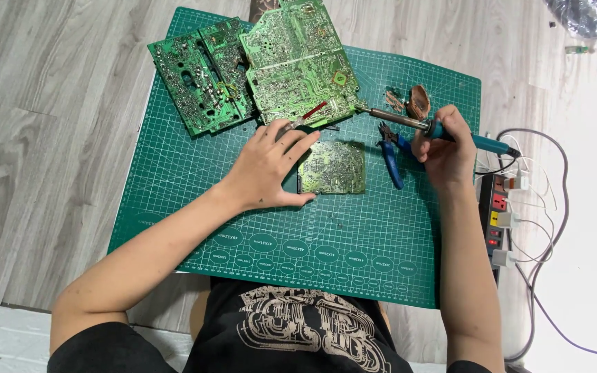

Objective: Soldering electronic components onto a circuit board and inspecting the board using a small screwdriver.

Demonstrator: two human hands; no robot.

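Right hand (443, 148), right of frame centre, has its grip closed around a teal-handled soldering iron (437, 129); the iron's long axis runs nearly horizontal, tip pointing left toward the large green circuit board (298, 55) at upper centre. Left hand (267, 169) rests fingers spread on the green cutting mat (174, 179), grip open, touching a small green circuit board (333, 167). Blue-handled pliers (390, 155) lie between the hands.
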